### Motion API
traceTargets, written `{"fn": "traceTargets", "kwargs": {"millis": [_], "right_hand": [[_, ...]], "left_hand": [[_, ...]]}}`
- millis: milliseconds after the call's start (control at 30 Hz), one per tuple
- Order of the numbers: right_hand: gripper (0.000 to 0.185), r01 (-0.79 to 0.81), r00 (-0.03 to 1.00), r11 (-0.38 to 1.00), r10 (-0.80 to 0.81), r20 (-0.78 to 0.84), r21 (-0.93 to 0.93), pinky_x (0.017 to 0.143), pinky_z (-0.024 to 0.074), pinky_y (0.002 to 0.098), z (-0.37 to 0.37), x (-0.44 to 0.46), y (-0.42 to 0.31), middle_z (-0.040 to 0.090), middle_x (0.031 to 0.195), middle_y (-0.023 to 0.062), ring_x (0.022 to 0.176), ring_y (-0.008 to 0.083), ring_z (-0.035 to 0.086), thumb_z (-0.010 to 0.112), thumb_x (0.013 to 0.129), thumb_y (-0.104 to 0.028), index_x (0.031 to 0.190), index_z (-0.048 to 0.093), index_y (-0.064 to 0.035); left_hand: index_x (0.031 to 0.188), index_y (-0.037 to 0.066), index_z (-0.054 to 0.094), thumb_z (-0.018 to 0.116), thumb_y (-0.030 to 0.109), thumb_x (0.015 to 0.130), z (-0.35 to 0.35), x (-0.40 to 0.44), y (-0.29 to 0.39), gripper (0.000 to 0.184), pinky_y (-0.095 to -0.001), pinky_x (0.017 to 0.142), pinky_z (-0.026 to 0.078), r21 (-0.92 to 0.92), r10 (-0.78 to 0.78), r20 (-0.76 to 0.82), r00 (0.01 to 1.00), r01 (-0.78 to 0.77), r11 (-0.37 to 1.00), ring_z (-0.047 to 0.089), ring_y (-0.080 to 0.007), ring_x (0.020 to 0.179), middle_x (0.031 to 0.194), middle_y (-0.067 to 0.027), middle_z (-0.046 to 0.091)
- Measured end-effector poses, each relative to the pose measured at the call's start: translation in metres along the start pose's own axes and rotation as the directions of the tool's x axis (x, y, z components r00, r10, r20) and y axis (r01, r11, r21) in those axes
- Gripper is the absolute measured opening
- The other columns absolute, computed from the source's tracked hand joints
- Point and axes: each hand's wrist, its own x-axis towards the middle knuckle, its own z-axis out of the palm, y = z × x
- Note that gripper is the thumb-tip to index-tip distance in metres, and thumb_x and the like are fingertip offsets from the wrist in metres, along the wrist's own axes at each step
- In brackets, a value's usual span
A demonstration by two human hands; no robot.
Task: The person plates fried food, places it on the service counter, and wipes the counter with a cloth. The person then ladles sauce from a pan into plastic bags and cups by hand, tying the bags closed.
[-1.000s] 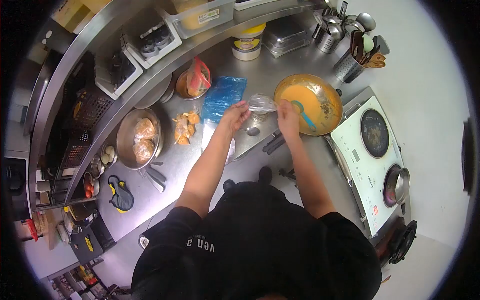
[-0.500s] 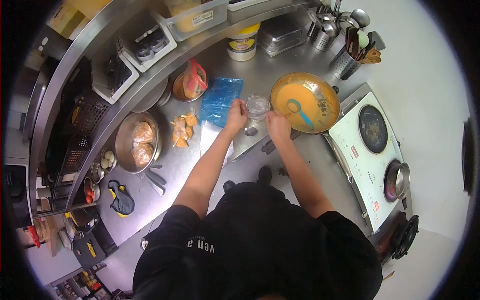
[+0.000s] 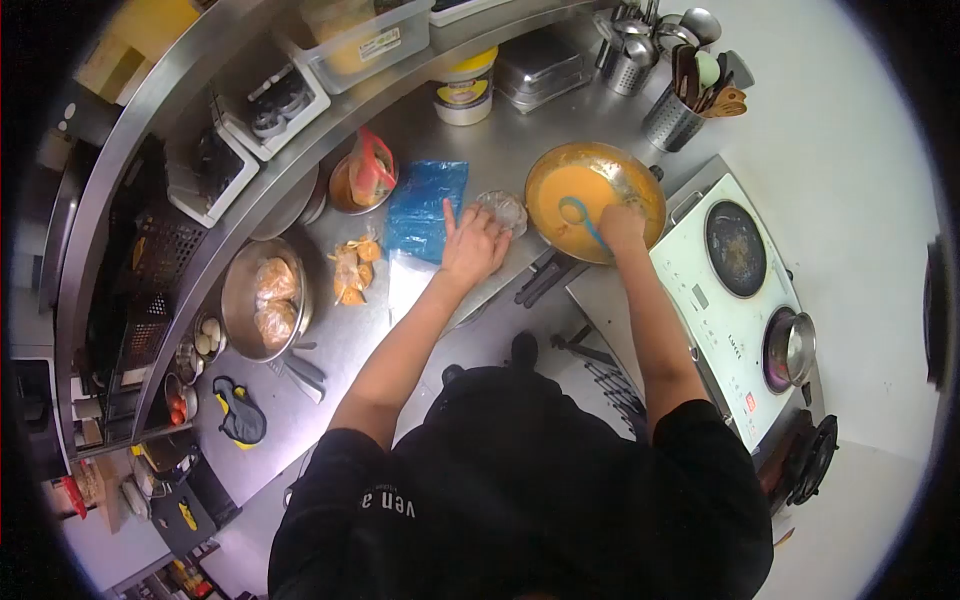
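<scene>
My left hand [image 3: 475, 245] lies with its fingers spread at the near side of a small bowl lined with clear plastic [image 3: 503, 212]. Right of it is a wide pan [image 3: 645, 190] of orange sauce. In the pan a blue ladle [image 3: 585, 218] rests with its round head in the sauce. My right hand [image 3: 622, 228] is closed at the ladle's handle end, over the pan's near right part. A blue plastic bag [image 3: 428, 205] lies left of the bowl, with white sheets [image 3: 408, 283] below it.
Small tied bags of orange food [image 3: 355, 270] and a steel bowl [image 3: 236, 300] with two filled bags stand on the left. A knife [image 3: 303, 375] lies near the counter edge. A hob [image 3: 725, 300] stands right. A yellow-lidded tub [image 3: 465, 90] and utensil holder [image 3: 673, 122] are behind.
My right hand has moved from the plastic-lined bowl to the ladle in the pan. My left hand has spread its fingers beside the bowl. The view has shifted slightly.
</scene>
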Motion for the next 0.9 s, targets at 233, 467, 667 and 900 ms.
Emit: {"fn": "traceTargets", "kwargs": {"millis": [233, 467, 667, 900], "right_hand": [[0.031, 0.034, 0.989, 0.998, -0.042, 0.142, 0.054, 0.083, 0.0505, 0.0406, 0.024, 0.019, 0.002, 0.067, 0.098, 0.0161, 0.098, 0.0306, 0.062, 0.07, 0.074, -0.03, 0.093, 0.069, -0.0057], [0.029, 0.163, 0.94, 0.966, -0.215, 0.266, 0.202, 0.081, 0.0499, 0.0442, 0.023, 0.027, 0.013, 0.064, 0.1, 0.0213, 0.092, 0.0339, 0.064, 0.055, 0.083, -0.024, 0.096, 0.065, 0.0002], [0.026, 0.235, 0.966, 0.959, -0.249, 0.074, 0.158, 0.079, 0.0494, 0.0466, -0.018, 0.04, 0.028, 0.064, 0.095, 0.0229, 0.092, 0.034, 0.063, 0.041, 0.09, -0.013, 0.106, 0.055, 0.0021], [0.023, 0.334, 0.907, 0.917, -0.376, -0.19, -0.217, 0.08, 0.05, 0.0395, 0.01, 0.069, 0.057, 0.063, 0.097, 0.0162, 0.094, 0.0314, 0.061, 0.046, 0.085, -0.01, 0.106, 0.054, -0.0023]], "left_hand": [[0.116, 0.006, 0.055, 0.056, 0.027, 0.087, -0.004, 0.003, 0.002, 0.036, -0.0636, 0.104, 0.015, -0.063, -0.012, -0.048, 0.999, 0.009, 0.998, 0.046, -0.0298, 0.116, 0.108, -0.0131, 0.057], [0.101, 0.004, 0.054, 0.062, 0.016, 0.083, -0.007, -0.014, 0.041, 0.024, -0.046, 0.089, 0.039, -0.352, -0.205, -0.23, 0.951, 0.115, 0.929, 0.054, -0.0282, 0.095, 0.095, -0.0118, 0.058], [0.101, 0.003, 0.055, 0.061, 0.022, 0.088, 0.033, -0.04, 0.106, 0.024, -0.0275, 0.061, 0.05, -0.676, -0.039, 0.715, 0.698, 0.705, 0.215, 0.062, -0.018, 0.076, 0.082, -0.0079, 0.062], [0.125, 0.002, 0.044, 0.062, 0.022, 0.088, 0.098, -0.014, 0.184, 0.045, -0.0346, 0.083, 0.049, -0.355, 0.408, 0.755, 0.514, 0.842, -0.406, 0.06, -0.0208, 0.097, 0.107, -0.0096, 0.06]]}}
